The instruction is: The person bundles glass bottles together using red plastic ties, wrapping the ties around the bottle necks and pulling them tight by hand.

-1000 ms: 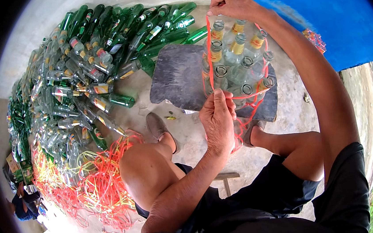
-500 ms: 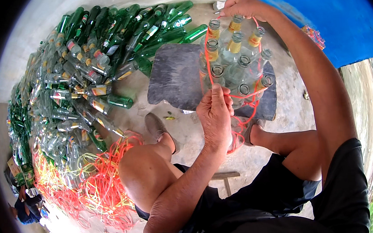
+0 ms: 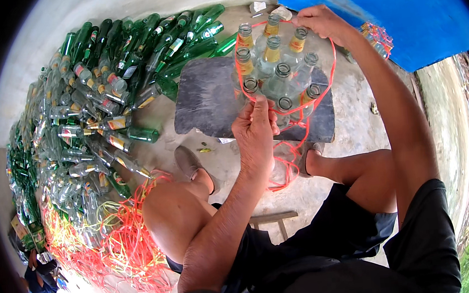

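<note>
"Taking the dark slab (image 3: 202, 93) as landmark, what is shown as done?"

"A cluster of clear glass bottles (image 3: 284, 85) is stood upright on the right part of the slab, and a red strap (image 3: 334, 53) is passed around the necks in one wide loop."

"How is the loop held?"

"Above the slab's near edge, the strap is pinched between thumb and finger of the left hand (image 3: 253, 128). Beyond the slab's far right, it appears to be pinched by the gathered fingertips of the right hand (image 3: 325, 24)."

"What is left?"

"The binding is judged unfinished: on the right a gap is left between strap and bottles. Whether any knot is tied cannot be told. Left of the slab, a pile of bottles (image 3: 110, 101) is left unbundled, with a tangle of straps (image 3: 125, 234) on its near side."
</note>
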`<state>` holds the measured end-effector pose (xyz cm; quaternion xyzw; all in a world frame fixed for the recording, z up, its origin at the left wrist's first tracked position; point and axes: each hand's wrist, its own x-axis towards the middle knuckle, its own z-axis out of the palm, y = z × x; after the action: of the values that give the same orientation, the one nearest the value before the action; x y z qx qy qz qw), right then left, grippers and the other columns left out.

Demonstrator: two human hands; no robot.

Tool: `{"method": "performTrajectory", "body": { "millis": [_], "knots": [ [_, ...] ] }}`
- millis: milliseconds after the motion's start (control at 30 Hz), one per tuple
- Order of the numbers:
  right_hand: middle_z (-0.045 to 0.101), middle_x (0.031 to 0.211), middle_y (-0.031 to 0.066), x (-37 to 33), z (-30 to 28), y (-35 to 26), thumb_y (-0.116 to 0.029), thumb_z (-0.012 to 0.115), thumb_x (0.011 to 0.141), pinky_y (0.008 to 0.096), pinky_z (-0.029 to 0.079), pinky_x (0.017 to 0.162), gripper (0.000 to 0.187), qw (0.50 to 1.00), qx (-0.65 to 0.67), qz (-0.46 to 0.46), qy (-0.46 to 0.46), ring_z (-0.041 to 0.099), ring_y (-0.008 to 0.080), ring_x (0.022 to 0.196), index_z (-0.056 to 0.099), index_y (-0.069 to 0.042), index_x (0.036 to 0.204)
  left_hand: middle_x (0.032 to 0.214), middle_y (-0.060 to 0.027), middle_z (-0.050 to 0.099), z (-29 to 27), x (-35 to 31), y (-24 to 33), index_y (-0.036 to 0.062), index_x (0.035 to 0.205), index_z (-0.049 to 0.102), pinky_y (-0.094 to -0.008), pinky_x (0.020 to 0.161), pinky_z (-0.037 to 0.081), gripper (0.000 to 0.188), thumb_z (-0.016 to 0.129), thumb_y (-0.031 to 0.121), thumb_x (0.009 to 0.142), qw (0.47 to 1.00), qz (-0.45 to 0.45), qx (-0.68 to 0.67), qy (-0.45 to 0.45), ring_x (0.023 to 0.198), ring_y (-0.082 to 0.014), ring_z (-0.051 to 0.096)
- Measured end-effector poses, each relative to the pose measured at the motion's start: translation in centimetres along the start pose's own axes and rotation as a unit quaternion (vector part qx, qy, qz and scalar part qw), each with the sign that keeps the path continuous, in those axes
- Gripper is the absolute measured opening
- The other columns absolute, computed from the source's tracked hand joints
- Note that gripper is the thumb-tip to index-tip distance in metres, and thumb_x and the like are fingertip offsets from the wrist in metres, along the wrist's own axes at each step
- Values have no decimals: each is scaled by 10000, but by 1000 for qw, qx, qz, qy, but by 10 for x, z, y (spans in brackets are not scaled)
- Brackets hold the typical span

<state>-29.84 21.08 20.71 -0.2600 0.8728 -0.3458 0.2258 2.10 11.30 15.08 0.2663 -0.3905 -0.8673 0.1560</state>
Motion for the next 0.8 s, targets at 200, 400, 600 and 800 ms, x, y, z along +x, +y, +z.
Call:
{"method": "performTrajectory", "body": {
  "millis": [200,400,600,800],
  "knots": [
    [596,760,-40,-63,16,32,-331,674,995,277,349,559,269,993,19,-25,114,469,68,678,780,-83,1002,773,-20,637,-1,-9,1,42,960,665,-265,577,469,270,622,288,1061,998,39,39,14,580,-99,538],
    [620,716,2,-118,27,62,-230,656,977,302,426,625,217,982,-14,-44,182,546,85,698,776,-50,976,922,-87,728,-1,-41,-13,-8,1117,665,-264,619,504,282,594,263,1076,981,74,176,-43,663,-101,602],
    [606,723,181,-161,45,52,-218,704,922,435,490,631,157,959,-81,-94,256,610,377,670,686,-66,884,1204,-191,677,13,-47,-48,-16,1492,448,-366,849,548,451,530,160,1085,886,217,389,-127,945,-235,698],
    [574,674,173,-184,69,36,-181,674,950,396,480,593,119,946,-89,-102,295,540,317,578,710,-68,942,1271,-277,602,47,-28,-68,-2,1528,360,-450,971,490,482,483,140,1084,829,368,415,-65,1086,-396,646]
  ]
}}
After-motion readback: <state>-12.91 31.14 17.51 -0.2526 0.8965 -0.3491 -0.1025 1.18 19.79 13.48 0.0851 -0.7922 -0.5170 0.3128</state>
